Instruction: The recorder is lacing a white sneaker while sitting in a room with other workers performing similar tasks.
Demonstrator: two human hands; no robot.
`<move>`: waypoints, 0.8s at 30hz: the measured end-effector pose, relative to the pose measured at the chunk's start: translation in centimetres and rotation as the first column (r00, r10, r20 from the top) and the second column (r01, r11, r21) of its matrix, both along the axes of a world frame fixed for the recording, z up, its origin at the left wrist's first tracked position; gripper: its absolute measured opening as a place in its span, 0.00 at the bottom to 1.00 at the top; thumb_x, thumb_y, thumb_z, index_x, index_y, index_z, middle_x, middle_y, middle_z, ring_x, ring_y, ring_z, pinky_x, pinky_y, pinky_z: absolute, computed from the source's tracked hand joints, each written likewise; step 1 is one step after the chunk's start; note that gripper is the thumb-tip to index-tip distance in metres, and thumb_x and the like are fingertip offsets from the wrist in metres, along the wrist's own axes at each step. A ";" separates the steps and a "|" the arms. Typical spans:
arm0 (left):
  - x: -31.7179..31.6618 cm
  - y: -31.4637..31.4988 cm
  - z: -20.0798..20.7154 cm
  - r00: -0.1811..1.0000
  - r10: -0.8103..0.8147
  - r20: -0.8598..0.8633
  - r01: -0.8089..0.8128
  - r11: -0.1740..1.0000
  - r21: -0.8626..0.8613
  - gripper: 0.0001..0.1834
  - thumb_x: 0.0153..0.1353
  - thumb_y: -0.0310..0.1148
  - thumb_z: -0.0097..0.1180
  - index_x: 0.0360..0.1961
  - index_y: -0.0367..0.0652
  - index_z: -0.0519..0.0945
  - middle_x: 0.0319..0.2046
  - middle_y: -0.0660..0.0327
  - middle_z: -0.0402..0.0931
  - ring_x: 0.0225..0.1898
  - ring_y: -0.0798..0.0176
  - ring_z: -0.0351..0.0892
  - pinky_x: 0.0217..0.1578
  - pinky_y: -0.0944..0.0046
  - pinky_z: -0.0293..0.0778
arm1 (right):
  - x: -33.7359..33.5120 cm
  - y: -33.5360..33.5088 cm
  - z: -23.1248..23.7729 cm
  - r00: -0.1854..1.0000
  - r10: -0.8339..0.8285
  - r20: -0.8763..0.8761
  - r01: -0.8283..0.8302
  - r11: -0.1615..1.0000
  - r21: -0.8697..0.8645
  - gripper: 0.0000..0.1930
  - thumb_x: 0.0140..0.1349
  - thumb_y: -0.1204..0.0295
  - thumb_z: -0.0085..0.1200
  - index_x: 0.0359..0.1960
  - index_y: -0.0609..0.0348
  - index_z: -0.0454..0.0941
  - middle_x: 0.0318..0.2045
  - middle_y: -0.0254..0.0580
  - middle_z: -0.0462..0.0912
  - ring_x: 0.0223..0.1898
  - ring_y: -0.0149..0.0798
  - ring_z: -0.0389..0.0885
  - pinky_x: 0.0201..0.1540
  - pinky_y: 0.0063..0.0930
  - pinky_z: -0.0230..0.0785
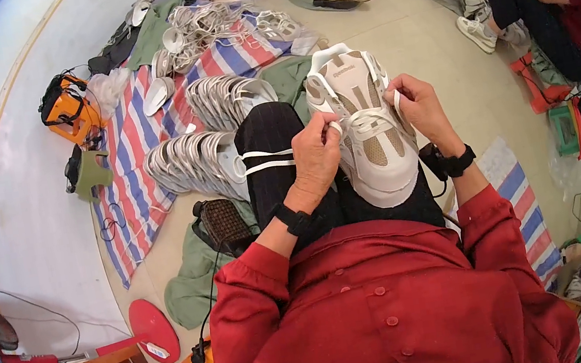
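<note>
Toe toward me, a white and beige shoe upper (389, 172) lies across my lap, its tongue at the far end. White lace (370, 120) crosses its lower eyelets. At its left side my left hand (313, 159) is closed in a pinch on one lace end; a white loop hangs out to the left over my dark trouser leg. My right hand (419, 106) pinches the other side of the lace beside the upper's right edge. Fingertips partly hide the lace in both hands.
Two curved rows of nested shoe uppers (185, 164) line a striped sheet (128, 200) at left. Beyond lies a heap of laces (202, 28). An orange bag (71, 114) leans near the wall. Another person (536, 6) sits at right. A red round base (153, 331) stands lower left.
</note>
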State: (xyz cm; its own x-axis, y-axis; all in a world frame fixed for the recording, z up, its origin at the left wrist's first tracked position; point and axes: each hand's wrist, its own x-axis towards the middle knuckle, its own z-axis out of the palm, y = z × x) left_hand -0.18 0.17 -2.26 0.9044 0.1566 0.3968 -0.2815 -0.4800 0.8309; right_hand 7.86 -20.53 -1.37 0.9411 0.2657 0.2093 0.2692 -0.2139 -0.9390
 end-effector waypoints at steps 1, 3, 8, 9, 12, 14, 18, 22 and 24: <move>0.0 0.1 -0.1 1.000 0.011 0.005 -0.011 1.000 -0.011 0.07 0.56 0.23 0.53 0.37 0.37 0.77 0.20 0.58 0.74 0.22 0.66 0.72 0.27 0.67 0.70 | -0.2 0.1 -0.1 0.999 -0.005 -0.032 0.007 0.999 0.051 0.05 0.60 0.73 0.55 0.30 0.62 0.75 0.20 0.25 0.72 0.24 0.20 0.66 0.26 0.18 0.60; 0.1 0.1 -0.1 1.000 0.023 0.010 -0.023 0.999 -0.022 0.07 0.57 0.22 0.53 0.37 0.36 0.77 0.21 0.60 0.74 0.22 0.71 0.70 0.27 0.69 0.70 | -0.3 0.4 -0.1 0.999 -0.008 -0.040 0.010 0.999 0.053 0.06 0.60 0.73 0.55 0.29 0.62 0.75 0.20 0.24 0.71 0.24 0.20 0.65 0.26 0.17 0.60; 0.6 0.2 -0.2 1.000 0.002 0.008 -0.002 1.000 0.004 0.06 0.56 0.23 0.53 0.36 0.37 0.77 0.21 0.59 0.76 0.22 0.69 0.73 0.27 0.68 0.70 | -0.1 0.6 -0.1 0.999 -0.018 -0.039 0.020 0.999 0.038 0.06 0.60 0.73 0.55 0.29 0.62 0.75 0.20 0.24 0.71 0.24 0.20 0.65 0.26 0.17 0.59; 0.6 0.2 -0.2 1.000 0.004 0.007 -0.004 1.000 0.004 0.06 0.56 0.23 0.53 0.36 0.37 0.77 0.21 0.59 0.76 0.22 0.69 0.73 0.27 0.68 0.70 | -0.1 0.7 -0.1 0.999 -0.016 -0.046 0.017 0.999 0.041 0.06 0.60 0.73 0.55 0.29 0.61 0.75 0.20 0.24 0.71 0.24 0.19 0.64 0.26 0.17 0.59; 1.2 0.3 0.0 0.999 0.018 0.039 -0.018 1.000 -0.004 0.06 0.57 0.24 0.53 0.36 0.37 0.77 0.21 0.58 0.76 0.21 0.68 0.73 0.27 0.68 0.70 | 0.4 0.7 0.0 0.999 -0.019 -0.050 0.021 0.999 0.041 0.06 0.60 0.72 0.54 0.29 0.62 0.75 0.20 0.25 0.71 0.24 0.20 0.64 0.26 0.17 0.59; 1.6 0.0 0.6 1.000 -0.008 0.013 0.007 0.997 0.071 0.06 0.56 0.24 0.52 0.35 0.37 0.77 0.21 0.53 0.75 0.22 0.61 0.75 0.27 0.64 0.71 | 0.7 0.3 0.0 0.999 -0.039 -0.033 0.041 0.998 0.038 0.07 0.60 0.71 0.54 0.29 0.62 0.75 0.20 0.26 0.71 0.24 0.21 0.65 0.26 0.18 0.60; 1.8 0.3 1.5 0.994 -0.064 0.092 0.038 0.965 0.258 0.07 0.54 0.25 0.50 0.33 0.37 0.76 0.24 0.47 0.75 0.27 0.45 0.77 0.29 0.55 0.71 | 0.5 0.3 -0.5 0.981 -0.110 0.162 0.130 0.985 -0.113 0.08 0.57 0.69 0.52 0.31 0.62 0.77 0.19 0.41 0.75 0.23 0.30 0.71 0.29 0.27 0.67; 0.9 1.2 1.7 0.996 -0.079 0.051 0.060 0.949 0.308 0.07 0.55 0.25 0.50 0.36 0.39 0.74 0.20 0.47 0.72 0.24 0.44 0.74 0.26 0.54 0.69 | -0.6 1.6 -0.3 0.985 -0.070 0.160 0.090 0.989 -0.119 0.06 0.56 0.71 0.50 0.30 0.60 0.77 0.21 0.49 0.77 0.22 0.40 0.76 0.29 0.32 0.68; 1.0 0.4 2.1 0.994 -0.098 0.041 0.081 0.950 0.302 0.06 0.55 0.24 0.51 0.35 0.39 0.74 0.19 0.48 0.72 0.22 0.45 0.74 0.25 0.55 0.68 | -1.3 1.0 0.4 0.983 -0.070 0.170 0.089 0.990 -0.105 0.06 0.55 0.73 0.49 0.30 0.60 0.76 0.21 0.50 0.77 0.23 0.43 0.77 0.29 0.33 0.69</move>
State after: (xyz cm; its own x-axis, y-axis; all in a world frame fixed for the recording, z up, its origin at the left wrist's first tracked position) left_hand 0.78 0.59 -0.17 0.8849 -0.0579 0.4622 -0.3757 -0.6753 0.6347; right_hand 6.51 -19.51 -0.95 0.9148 0.2220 0.3373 0.3970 -0.3421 -0.8517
